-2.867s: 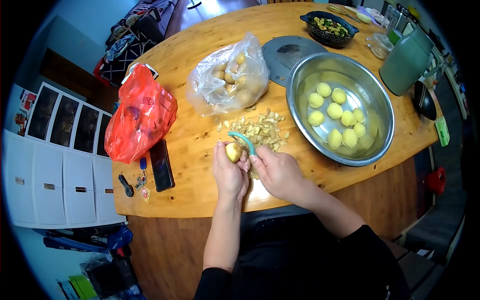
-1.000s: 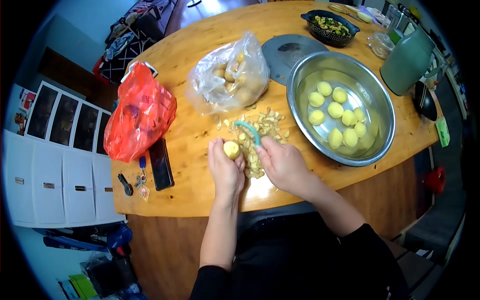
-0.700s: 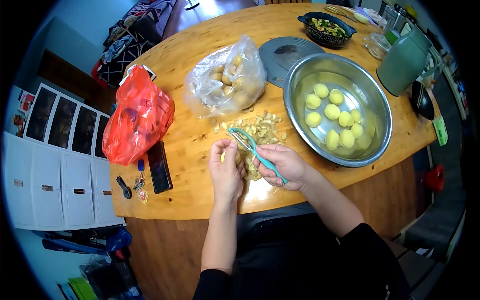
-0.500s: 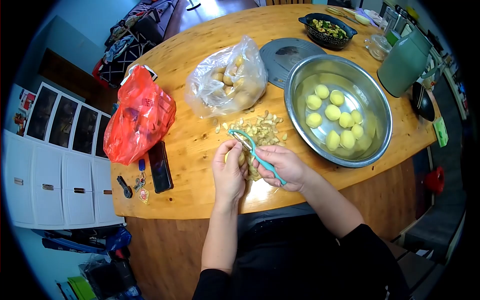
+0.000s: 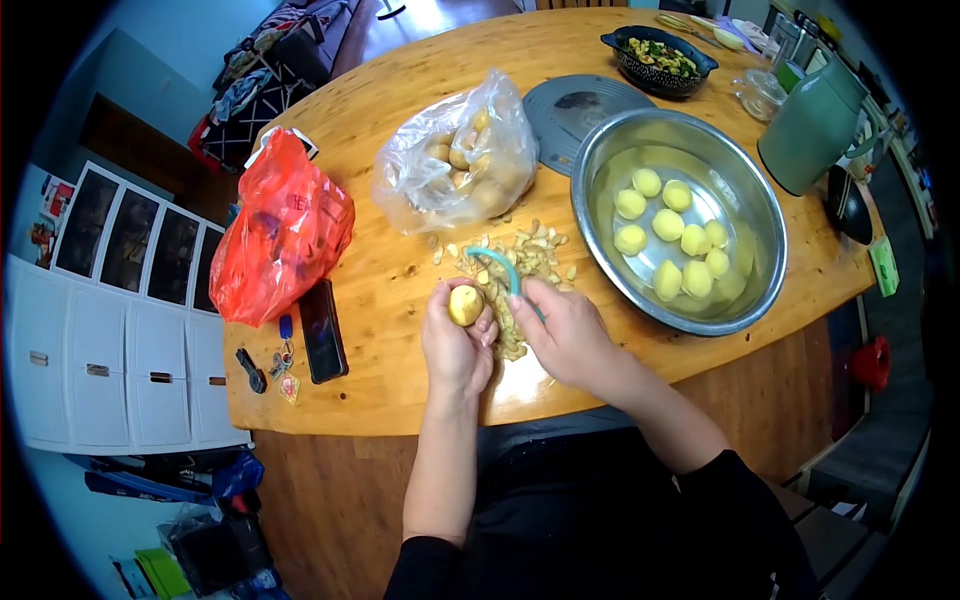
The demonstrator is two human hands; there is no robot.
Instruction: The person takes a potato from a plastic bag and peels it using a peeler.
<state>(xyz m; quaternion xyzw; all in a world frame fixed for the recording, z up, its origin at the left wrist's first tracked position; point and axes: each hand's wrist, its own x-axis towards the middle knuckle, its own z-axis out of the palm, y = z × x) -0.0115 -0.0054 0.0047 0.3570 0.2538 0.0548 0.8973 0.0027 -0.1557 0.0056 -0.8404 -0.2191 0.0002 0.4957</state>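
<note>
A partly peeled potato (image 5: 465, 304) is held in my left hand (image 5: 455, 345), its pale face turned up. My right hand (image 5: 568, 335) grips a teal peeler (image 5: 507, 268), whose curved head stands just above and to the right of the potato, apart from it. Under and beyond my hands lies a heap of potato peelings (image 5: 530, 256) on the wooden table. To the right, a large metal bowl (image 5: 740, 300) holds several peeled potatoes (image 5: 668, 224) in water. Behind the peelings sits a clear plastic bag (image 5: 455, 165) with unpeeled potatoes inside.
At the left are a red plastic bag (image 5: 285, 235), a phone (image 5: 323, 332) and keys (image 5: 284, 358). A grey round mat (image 5: 570, 105) lies partly behind the bowl. Farther back stand a dark dish of food (image 5: 658, 62) and a green jug (image 5: 812, 128).
The peeler has come away from the potato, and my right hand has rolled over it. My left thumb has moved aside, showing more of the potato.
</note>
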